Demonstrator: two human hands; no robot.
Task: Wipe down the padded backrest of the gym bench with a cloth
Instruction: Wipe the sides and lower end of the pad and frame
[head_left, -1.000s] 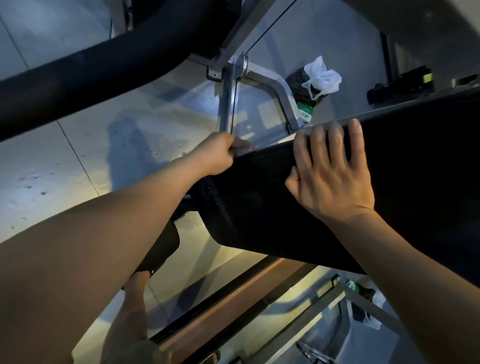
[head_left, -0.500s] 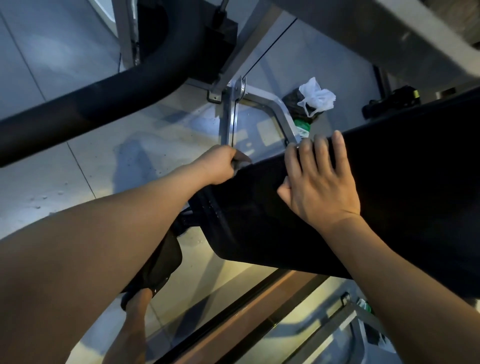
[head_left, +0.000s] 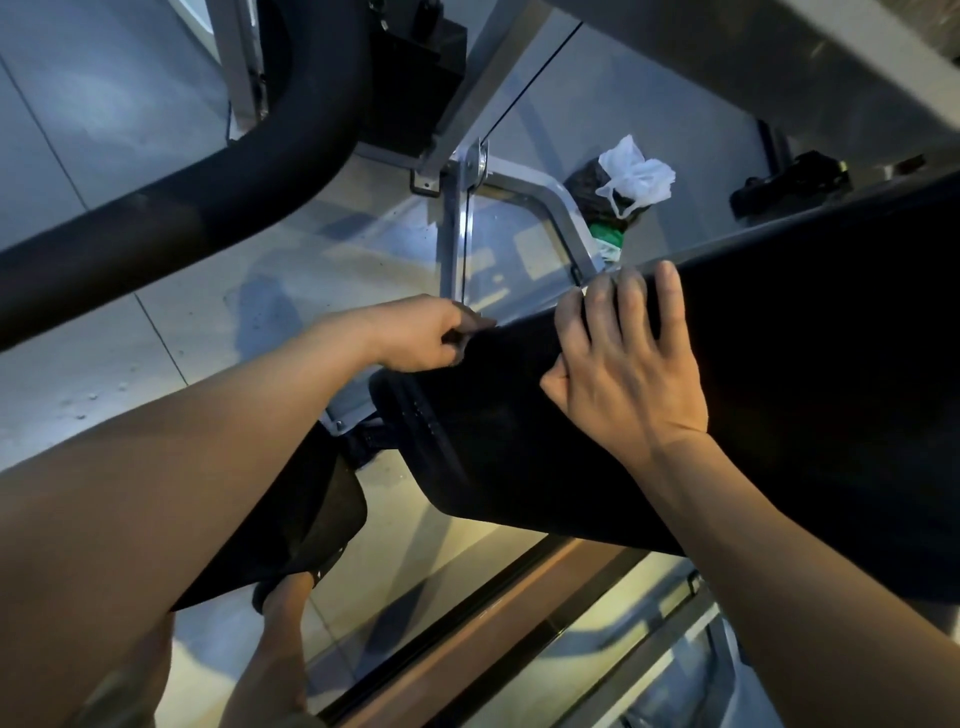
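Observation:
The black padded backrest (head_left: 779, 389) slants across the right half of the view. Its rounded, stitched end is at the centre. My left hand (head_left: 426, 335) is curled at the pad's upper left corner and pinches a small dark grey cloth (head_left: 474, 326) against the edge. Most of the cloth is hidden inside the fist. My right hand (head_left: 623, 369) lies flat on the pad just right of it. Its fingers are straight and the fingertips reach the pad's far edge.
A thick black padded bar (head_left: 182, 208) curves across the upper left. A grey metal frame (head_left: 550, 208) stands behind the pad, with a white plastic bag (head_left: 636, 174) and a green bottle (head_left: 605, 240) beyond it. The black seat pad (head_left: 327, 514) and my foot (head_left: 285, 603) are below left.
My right hand has slid a little along the pad toward my left hand. The left hand stays pinched at the corner. The view has tilted slightly.

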